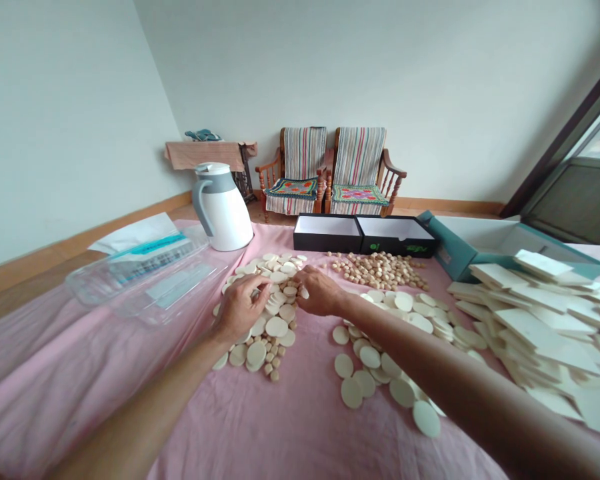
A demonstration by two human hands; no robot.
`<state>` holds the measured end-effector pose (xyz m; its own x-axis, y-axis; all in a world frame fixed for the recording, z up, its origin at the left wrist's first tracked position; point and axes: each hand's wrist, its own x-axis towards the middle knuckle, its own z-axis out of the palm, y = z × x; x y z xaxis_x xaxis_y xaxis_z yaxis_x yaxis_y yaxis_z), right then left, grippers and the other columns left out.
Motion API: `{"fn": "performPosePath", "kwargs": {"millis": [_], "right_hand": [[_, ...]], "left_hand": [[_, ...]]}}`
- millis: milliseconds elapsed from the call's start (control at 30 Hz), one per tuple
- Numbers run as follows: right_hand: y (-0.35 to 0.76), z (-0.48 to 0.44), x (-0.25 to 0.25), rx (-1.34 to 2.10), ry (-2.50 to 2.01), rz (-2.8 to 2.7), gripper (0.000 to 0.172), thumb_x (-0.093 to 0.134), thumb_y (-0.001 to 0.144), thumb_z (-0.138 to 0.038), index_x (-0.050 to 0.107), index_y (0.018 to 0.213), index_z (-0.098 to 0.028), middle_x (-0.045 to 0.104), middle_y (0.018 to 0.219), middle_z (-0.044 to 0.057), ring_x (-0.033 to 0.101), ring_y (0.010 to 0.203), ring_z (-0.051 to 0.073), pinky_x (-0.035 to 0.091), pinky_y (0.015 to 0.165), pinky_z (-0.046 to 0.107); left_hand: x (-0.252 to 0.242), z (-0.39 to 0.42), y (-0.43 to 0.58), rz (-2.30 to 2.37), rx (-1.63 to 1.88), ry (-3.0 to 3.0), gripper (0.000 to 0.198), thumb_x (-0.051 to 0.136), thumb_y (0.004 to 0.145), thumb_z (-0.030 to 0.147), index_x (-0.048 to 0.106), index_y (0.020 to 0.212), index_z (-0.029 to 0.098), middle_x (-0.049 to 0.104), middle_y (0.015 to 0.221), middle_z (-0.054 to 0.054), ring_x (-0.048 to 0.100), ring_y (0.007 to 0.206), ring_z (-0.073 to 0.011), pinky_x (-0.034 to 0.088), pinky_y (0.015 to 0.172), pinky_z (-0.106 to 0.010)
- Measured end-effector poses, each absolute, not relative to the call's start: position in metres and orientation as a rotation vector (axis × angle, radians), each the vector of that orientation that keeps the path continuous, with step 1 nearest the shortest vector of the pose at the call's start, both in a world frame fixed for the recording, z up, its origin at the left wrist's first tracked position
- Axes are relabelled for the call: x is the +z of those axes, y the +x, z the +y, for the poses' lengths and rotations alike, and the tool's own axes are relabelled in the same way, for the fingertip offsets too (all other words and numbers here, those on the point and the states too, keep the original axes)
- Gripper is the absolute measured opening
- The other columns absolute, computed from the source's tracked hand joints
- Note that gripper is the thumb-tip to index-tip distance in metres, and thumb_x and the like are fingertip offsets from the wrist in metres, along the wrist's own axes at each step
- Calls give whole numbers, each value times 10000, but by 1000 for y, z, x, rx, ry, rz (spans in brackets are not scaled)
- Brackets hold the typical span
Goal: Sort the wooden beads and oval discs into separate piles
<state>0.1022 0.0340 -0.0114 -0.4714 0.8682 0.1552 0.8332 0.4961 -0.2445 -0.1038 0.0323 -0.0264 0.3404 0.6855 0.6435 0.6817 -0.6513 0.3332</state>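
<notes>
My left hand (241, 308) rests over the left side of a pile of pale round wooden discs (277, 327), its fingers curled and thumb close to the forefinger. Whatever it may hold is hidden. Across the pile, my right hand (321, 292) has its fingers bent together at the right edge, with a pale bit showing by the fingertips that I cannot identify. Small wooden cubes (270, 360) lie among and in front of these discs. A second spread of discs (370, 357) lies partly under my right forearm.
Wooden balls (380, 270) lie before a black two-part box (327, 232). At right, square wooden boards (545, 320) are heaped against a teal box (460, 250). A white jug (227, 213) and clear plastic packaging (145, 267) stand left on the pink cloth (260, 427).
</notes>
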Motion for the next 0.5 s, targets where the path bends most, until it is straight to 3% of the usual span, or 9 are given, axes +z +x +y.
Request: {"fn": "performPosePath", "kwargs": {"millis": [233, 500], "right_hand": [[114, 21, -4, 225, -1466, -2570, 199, 509, 782, -154, 586, 957, -98, 591, 963, 136, 563, 923, 190, 406, 789, 271], [130, 11, 3, 237, -1590, -2599, 296, 578, 705, -197, 618, 994, -150, 624, 972, 107, 589, 889, 207, 405, 747, 274]], "left_hand": [[-26, 31, -104, 1308, 1243, 2564, 154, 498, 863, 249, 639, 850, 189, 689, 857, -42, 629, 834, -179, 467, 765, -292], [-26, 33, -104, 1289, 1242, 2563, 169, 491, 858, 250, 647, 854, 185, 687, 851, -52, 622, 821, -177, 469, 755, -289]]}}
